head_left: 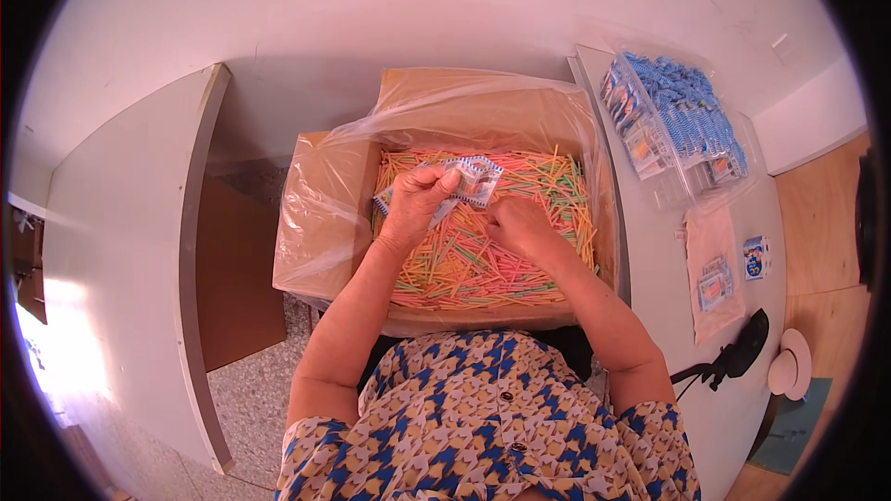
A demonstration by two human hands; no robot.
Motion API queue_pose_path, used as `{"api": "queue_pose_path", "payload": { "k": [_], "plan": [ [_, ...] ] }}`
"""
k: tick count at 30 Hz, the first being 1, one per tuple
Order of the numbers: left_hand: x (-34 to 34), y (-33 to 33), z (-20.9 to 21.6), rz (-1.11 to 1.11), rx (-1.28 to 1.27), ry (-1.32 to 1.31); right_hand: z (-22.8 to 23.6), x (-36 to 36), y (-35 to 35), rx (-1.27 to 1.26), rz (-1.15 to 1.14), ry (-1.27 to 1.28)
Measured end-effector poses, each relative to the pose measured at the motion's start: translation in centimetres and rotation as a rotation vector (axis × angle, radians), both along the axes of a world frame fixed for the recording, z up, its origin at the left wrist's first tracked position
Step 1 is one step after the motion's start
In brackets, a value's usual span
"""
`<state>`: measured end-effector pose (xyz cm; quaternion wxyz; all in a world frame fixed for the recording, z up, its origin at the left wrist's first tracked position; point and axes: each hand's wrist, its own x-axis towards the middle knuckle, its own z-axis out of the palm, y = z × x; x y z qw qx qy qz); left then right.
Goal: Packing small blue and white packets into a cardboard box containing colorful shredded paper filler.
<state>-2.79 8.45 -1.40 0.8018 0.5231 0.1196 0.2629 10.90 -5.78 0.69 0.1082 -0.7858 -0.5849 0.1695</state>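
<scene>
My left hand is closed in a pinch on a small clear packet with blue-and-white striped edges. Part of the packet lies under my fingers, and more striped film shows behind the hand. Just below and right of the packet, my right hand is curled with its fingers turned down; whatever those fingers hold is hidden. Both hands are above a cardboard box lined with clear plastic film. Thin pastel sticks in pink, yellow, orange and green fill it in a loose jumble.
On the right-hand table, a clear plastic bin is packed with blue-edged packets. Nearer lie a pink cloth with packets on it, a small blue card and a black stand-like object. A white tabletop stands left.
</scene>
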Motion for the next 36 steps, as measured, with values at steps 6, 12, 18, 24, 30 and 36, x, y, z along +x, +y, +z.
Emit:
{"api": "queue_pose_path", "payload": {
  "k": [6,12,18,24,30,36],
  "plan": [
    [-0.1,-0.2,0.4,0.001,-0.031,0.064,0.6,1.5,-0.7,-0.006,-0.019,-0.002],
    [-0.3,-0.3,0.4,-0.049,0.043,0.144,5.6,3.8,-2.9,0.395,-0.484,0.756],
    [0.2,-0.6,0.3,-0.107,0.067,0.089,8.9,1.5,-2.2,0.891,-0.290,0.744],
    [0.2,-0.6,-0.3,-0.131,0.127,0.156,8.2,0.1,-1.2,0.754,-0.096,0.398],
    [0.2,-0.8,-0.1,-0.186,-0.006,0.111,7.5,-0.1,0.0,0.927,-0.089,0.458],
    [0.2,-0.7,-0.3,-0.131,0.117,0.164,11.3,1.3,-2.5,0.564,-0.133,0.261]
  ]
}}
